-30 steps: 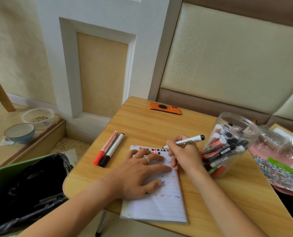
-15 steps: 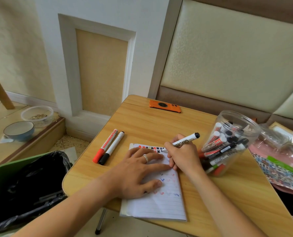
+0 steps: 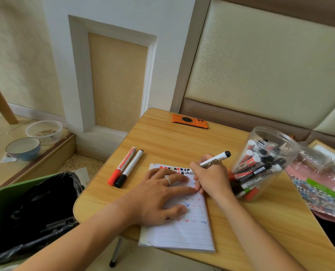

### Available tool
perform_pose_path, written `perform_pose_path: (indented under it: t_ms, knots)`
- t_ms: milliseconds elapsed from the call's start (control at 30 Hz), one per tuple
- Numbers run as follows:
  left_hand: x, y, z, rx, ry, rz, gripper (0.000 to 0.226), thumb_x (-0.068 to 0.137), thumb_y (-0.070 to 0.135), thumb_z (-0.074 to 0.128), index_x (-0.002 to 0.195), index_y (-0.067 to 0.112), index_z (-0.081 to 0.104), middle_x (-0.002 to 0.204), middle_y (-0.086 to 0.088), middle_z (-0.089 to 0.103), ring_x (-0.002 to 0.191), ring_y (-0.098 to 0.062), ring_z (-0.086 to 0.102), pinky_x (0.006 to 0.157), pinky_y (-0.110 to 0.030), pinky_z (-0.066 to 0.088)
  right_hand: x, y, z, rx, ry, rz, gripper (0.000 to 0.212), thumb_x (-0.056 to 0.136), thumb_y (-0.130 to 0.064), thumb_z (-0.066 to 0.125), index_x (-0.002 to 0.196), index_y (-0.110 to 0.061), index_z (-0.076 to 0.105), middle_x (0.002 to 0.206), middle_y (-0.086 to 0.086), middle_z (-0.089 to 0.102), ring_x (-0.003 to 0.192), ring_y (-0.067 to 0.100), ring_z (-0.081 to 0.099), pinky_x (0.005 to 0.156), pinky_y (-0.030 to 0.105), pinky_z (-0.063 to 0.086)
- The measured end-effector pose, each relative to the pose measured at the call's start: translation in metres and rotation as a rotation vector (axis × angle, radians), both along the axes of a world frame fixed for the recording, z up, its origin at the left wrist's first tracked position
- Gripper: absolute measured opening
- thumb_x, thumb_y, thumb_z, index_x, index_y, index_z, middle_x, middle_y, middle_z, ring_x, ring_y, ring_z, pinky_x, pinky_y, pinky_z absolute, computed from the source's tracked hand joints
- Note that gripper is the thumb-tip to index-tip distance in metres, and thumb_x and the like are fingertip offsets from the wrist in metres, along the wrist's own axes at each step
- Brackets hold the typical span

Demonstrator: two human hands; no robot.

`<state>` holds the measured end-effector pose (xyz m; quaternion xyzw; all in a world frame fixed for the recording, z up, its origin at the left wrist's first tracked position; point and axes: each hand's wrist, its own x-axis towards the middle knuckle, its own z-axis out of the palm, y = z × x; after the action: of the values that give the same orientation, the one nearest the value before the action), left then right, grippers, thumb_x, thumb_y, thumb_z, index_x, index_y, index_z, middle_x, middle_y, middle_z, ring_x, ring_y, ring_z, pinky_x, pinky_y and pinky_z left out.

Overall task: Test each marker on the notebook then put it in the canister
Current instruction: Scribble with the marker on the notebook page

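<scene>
Green plastic shows at the far left, the rim of a bin [image 3: 16, 190] lined with a black bag, and beyond it on a low wooden step sit a blue bowl [image 3: 23, 148] and a clear tub [image 3: 44, 131] with some crumbs or seeds in it. A white pilaster with a cream inset panel rises behind, and further right the wall turns to padded cream cushions edged in brown. Pale wood-grain covers the small table [image 3: 172, 141], rounded at its corners. On its left part lie two capped markers touching side by side — a red marker [image 3: 121, 166] and a black marker [image 3: 129, 168], both slanting toward the near-left. An orange phone [image 3: 190, 121] lies at the far edge. Near the front edge rests the lined notebook [image 3: 184, 231], its page dotted with red, blue and black marks and its near end hanging over the table edge. The left hand [image 3: 158, 196], a ring on one finger, presses flat on the page with fingers straight and spread. Just beside it the right hand [image 3: 211, 177] has its fingers curled tight round a whiteboard marker [image 3: 215, 159], black end pointing up and to the right, tip down at the top of the page. Right of that stands the clear canister [image 3: 264, 163] — open-topped and already holding many markers. Past the table's right edge lies a clutter of patterned sheets and pink plastic.
</scene>
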<state>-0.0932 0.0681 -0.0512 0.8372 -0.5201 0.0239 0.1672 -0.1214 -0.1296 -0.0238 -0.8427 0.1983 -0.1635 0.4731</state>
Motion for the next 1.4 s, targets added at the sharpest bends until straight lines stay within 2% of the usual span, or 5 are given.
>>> perform_pose_path:
  t_ms: [333, 867, 1000, 1233, 1400]
  knots:
    - [0.0, 0.0002, -0.0009, -0.007, -0.004, 0.003, 0.054, 0.098, 0.066, 0.032, 0.15, 0.054, 0.029, 0.158, 0.018, 0.03, 0.146, -0.009, 0.016, 0.121, -0.037, 0.006, 0.003, 0.0004, -0.0014, -0.007, 0.013, 0.0, 0.016, 0.086, -0.016, 0.066, 0.083, -0.003, 0.057, 0.052, 0.008, 0.064, 0.036, 0.022, 0.056, 0.04, 0.027, 0.044]
    - [0.0007, -0.0007, -0.0022, -0.006, 0.001, 0.01, 0.055, 0.096, 0.068, 0.029, 0.149, 0.054, 0.03, 0.158, 0.018, 0.031, 0.146, -0.011, 0.019, 0.12, -0.042, 0.011, 0.0044, 0.0013, -0.0025, -0.013, 0.021, -0.003, 0.016, 0.087, -0.017, 0.066, 0.084, -0.003, 0.057, 0.053, 0.006, 0.064, 0.035, 0.02, 0.054, 0.039, 0.026, 0.042]
    - [0.0007, -0.0006, -0.0019, -0.001, 0.003, 0.011, 0.055, 0.096, 0.069, 0.028, 0.149, 0.054, 0.03, 0.158, 0.018, 0.03, 0.146, -0.01, 0.019, 0.121, -0.041, 0.01, 0.0017, 0.0006, -0.0005, 0.012, 0.028, -0.014, 0.018, 0.086, -0.016, 0.066, 0.083, -0.002, 0.056, 0.053, 0.01, 0.063, 0.036, 0.023, 0.055, 0.039, 0.029, 0.045]
    - [0.0007, -0.0003, -0.0022, -0.008, -0.007, 0.004, 0.055, 0.097, 0.069, 0.029, 0.15, 0.055, 0.029, 0.158, 0.018, 0.03, 0.146, -0.01, 0.018, 0.121, -0.038, 0.008, 0.0029, 0.0, -0.0028, -0.002, -0.017, -0.033, 0.018, 0.089, -0.016, 0.064, 0.084, -0.001, 0.056, 0.051, 0.007, 0.062, 0.035, 0.023, 0.058, 0.038, 0.026, 0.043]
    - [0.0006, 0.0001, -0.0029, -0.021, -0.019, -0.002, 0.053, 0.098, 0.066, 0.033, 0.15, 0.054, 0.03, 0.158, 0.018, 0.03, 0.146, -0.008, 0.017, 0.121, -0.037, 0.007, 0.0027, 0.0003, -0.0028, 0.004, 0.0, -0.006, 0.017, 0.089, -0.017, 0.065, 0.085, -0.002, 0.058, 0.054, 0.01, 0.065, 0.038, 0.022, 0.058, 0.041, 0.03, 0.046]
